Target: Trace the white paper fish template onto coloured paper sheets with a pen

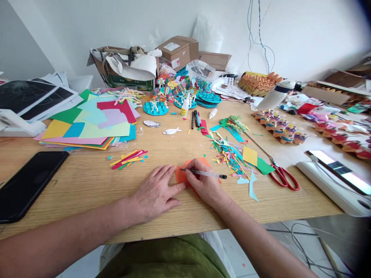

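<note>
My right hand (205,184) grips a pen (209,174) with a clear barrel and a black end. Its tip points left over an orange piece of paper (181,176), which lies flat on the table and is partly covered by that hand. My left hand (158,190) rests with stretched fingers at the paper's left edge, holding nothing. Coloured paper strips (129,159) lie beyond the left hand. To the right is a heap of paper scraps (232,156), with red-handled scissors (282,177) past it.
A stack of coloured paper (107,133) and a black phone (31,183) lie on the left. White fish cutouts (172,131), a glue bottle (184,106) and markers (196,119) stand or lie farther back. Painted egg cartons (279,127) and a white lamp (333,187) are on the right.
</note>
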The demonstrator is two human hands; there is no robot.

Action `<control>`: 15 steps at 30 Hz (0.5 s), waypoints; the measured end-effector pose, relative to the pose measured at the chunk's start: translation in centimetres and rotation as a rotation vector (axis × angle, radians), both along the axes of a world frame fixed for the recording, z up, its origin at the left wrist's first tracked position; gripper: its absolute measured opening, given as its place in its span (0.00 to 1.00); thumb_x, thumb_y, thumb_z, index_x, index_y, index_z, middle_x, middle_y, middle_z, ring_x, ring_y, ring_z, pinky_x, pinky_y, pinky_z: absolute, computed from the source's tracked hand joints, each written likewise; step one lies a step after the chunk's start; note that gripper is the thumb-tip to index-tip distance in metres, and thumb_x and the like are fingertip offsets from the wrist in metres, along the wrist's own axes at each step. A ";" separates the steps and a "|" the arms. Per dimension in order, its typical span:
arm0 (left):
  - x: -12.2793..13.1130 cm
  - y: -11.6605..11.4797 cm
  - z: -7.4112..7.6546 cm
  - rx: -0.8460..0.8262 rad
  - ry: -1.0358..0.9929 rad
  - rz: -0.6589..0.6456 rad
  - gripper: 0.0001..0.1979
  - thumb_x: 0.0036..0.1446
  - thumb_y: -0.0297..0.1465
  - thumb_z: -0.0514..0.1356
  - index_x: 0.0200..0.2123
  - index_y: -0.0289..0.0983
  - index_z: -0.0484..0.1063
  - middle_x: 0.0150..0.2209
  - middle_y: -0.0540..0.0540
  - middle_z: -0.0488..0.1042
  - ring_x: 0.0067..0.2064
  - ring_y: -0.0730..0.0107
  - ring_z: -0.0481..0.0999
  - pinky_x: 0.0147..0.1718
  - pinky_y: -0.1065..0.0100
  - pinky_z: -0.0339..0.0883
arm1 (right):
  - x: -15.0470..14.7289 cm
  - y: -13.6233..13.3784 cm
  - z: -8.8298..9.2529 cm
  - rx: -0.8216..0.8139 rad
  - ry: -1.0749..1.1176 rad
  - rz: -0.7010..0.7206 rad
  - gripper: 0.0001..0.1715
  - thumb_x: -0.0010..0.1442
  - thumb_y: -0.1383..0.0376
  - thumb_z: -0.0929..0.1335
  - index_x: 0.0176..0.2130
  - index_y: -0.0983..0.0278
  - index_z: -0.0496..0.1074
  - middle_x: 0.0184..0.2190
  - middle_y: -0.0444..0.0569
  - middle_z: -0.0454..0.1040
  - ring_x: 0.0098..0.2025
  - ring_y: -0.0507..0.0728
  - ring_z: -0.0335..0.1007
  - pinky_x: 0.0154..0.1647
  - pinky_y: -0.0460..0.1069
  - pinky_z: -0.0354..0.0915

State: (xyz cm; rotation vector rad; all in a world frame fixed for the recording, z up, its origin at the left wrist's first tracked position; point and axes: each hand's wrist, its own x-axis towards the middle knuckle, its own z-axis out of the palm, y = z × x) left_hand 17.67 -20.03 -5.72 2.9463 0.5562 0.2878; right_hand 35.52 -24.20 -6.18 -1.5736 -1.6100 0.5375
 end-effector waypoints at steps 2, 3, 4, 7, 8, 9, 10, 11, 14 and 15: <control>0.0 0.0 0.0 0.003 -0.001 -0.002 0.23 0.52 0.38 0.60 0.52 0.43 0.64 0.57 0.36 0.56 0.58 0.48 0.55 0.54 0.48 0.53 | 0.0 -0.1 0.0 0.002 0.014 -0.007 0.04 0.53 0.70 0.61 0.27 0.62 0.62 0.21 0.40 0.63 0.22 0.50 0.57 0.23 0.45 0.55; 0.0 0.0 -0.1 0.004 -0.004 -0.003 0.23 0.52 0.38 0.60 0.52 0.43 0.64 0.57 0.36 0.56 0.58 0.48 0.55 0.54 0.48 0.53 | 0.1 -0.1 0.1 -0.001 0.024 -0.009 0.04 0.53 0.70 0.60 0.27 0.62 0.62 0.21 0.40 0.63 0.22 0.50 0.57 0.23 0.45 0.55; 0.0 0.0 -0.1 0.006 -0.008 -0.004 0.23 0.52 0.38 0.60 0.52 0.43 0.64 0.57 0.36 0.56 0.58 0.48 0.55 0.54 0.48 0.52 | 0.1 -0.2 0.1 -0.006 0.033 -0.008 0.05 0.52 0.70 0.60 0.27 0.62 0.61 0.21 0.40 0.63 0.22 0.50 0.57 0.23 0.45 0.55; -0.1 0.0 -0.1 0.008 -0.015 -0.007 0.23 0.53 0.37 0.60 0.52 0.43 0.64 0.57 0.36 0.55 0.58 0.49 0.55 0.54 0.48 0.52 | 0.1 -0.3 0.2 -0.025 0.041 -0.005 0.05 0.51 0.71 0.60 0.26 0.62 0.60 0.20 0.40 0.62 0.23 0.50 0.57 0.23 0.45 0.55; -0.1 0.0 -0.1 0.009 -0.016 -0.009 0.22 0.53 0.37 0.60 0.52 0.43 0.64 0.57 0.36 0.56 0.58 0.49 0.55 0.54 0.48 0.52 | 0.1 -0.4 0.3 -0.029 0.043 -0.003 0.06 0.50 0.72 0.60 0.26 0.61 0.60 0.20 0.40 0.62 0.23 0.50 0.57 0.24 0.45 0.54; -0.1 0.0 -0.1 0.011 -0.016 -0.011 0.22 0.53 0.37 0.60 0.52 0.43 0.64 0.57 0.36 0.56 0.58 0.48 0.55 0.54 0.49 0.53 | 0.1 -0.4 0.3 -0.031 0.047 0.000 0.06 0.49 0.72 0.60 0.25 0.61 0.59 0.20 0.39 0.61 0.23 0.50 0.57 0.24 0.45 0.54; -0.1 0.0 0.0 0.014 -0.016 -0.013 0.22 0.53 0.37 0.60 0.52 0.43 0.64 0.57 0.36 0.56 0.58 0.48 0.55 0.54 0.49 0.53 | 0.2 -0.4 0.3 -0.032 0.052 0.004 0.06 0.49 0.73 0.60 0.25 0.61 0.59 0.20 0.39 0.61 0.23 0.50 0.57 0.24 0.45 0.54; -0.1 0.0 0.0 0.017 -0.016 -0.014 0.23 0.53 0.37 0.60 0.52 0.43 0.63 0.57 0.36 0.56 0.58 0.48 0.55 0.54 0.49 0.53 | 0.2 -0.4 0.4 -0.034 0.056 0.009 0.06 0.48 0.73 0.59 0.25 0.61 0.58 0.20 0.39 0.61 0.23 0.50 0.57 0.24 0.45 0.54; -0.1 0.0 0.0 0.018 -0.021 -0.015 0.23 0.52 0.37 0.60 0.52 0.43 0.63 0.57 0.36 0.55 0.58 0.48 0.55 0.54 0.48 0.53 | 0.1 -0.5 0.6 -0.040 0.065 0.021 0.07 0.48 0.73 0.59 0.25 0.61 0.58 0.20 0.39 0.60 0.23 0.50 0.56 0.24 0.45 0.54; -0.1 0.0 0.0 0.016 -0.023 -0.015 0.23 0.53 0.37 0.60 0.52 0.43 0.63 0.57 0.36 0.55 0.58 0.48 0.55 0.54 0.48 0.53 | 0.1 -0.5 0.6 -0.041 0.068 0.023 0.07 0.48 0.73 0.59 0.25 0.61 0.58 0.20 0.39 0.60 0.23 0.50 0.56 0.24 0.45 0.54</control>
